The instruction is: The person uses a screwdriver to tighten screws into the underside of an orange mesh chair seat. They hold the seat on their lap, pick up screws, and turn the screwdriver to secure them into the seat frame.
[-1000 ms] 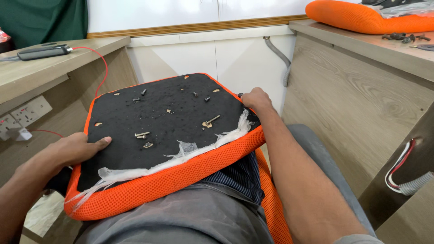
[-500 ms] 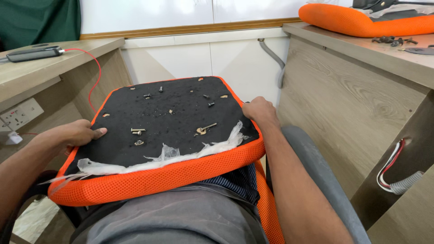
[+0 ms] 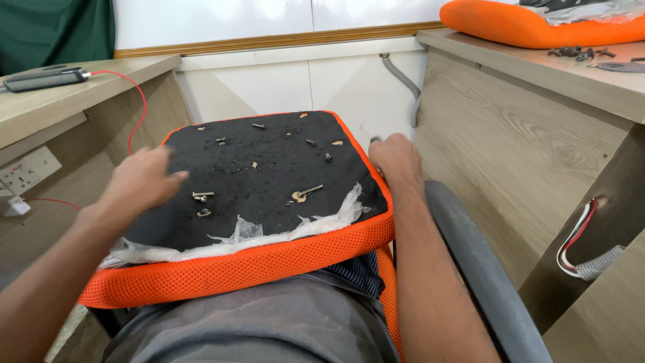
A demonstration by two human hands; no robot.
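An orange seat cushion [image 3: 255, 265] lies upside down across the person's lap, black underside up, so loose screws [image 3: 306, 193] stay put; left hand [image 3: 144, 180] hovers loosely open above it; right hand [image 3: 396, 158] curls round its right edge, steadying it.

Arms: both bare to the edge of view, no sleeves, watch or rings showing
Left hand [image 3: 142, 180]: ungloved
Right hand [image 3: 396, 158]: ungloved
Legs: grey trousers [image 3: 269, 323], plain cloth
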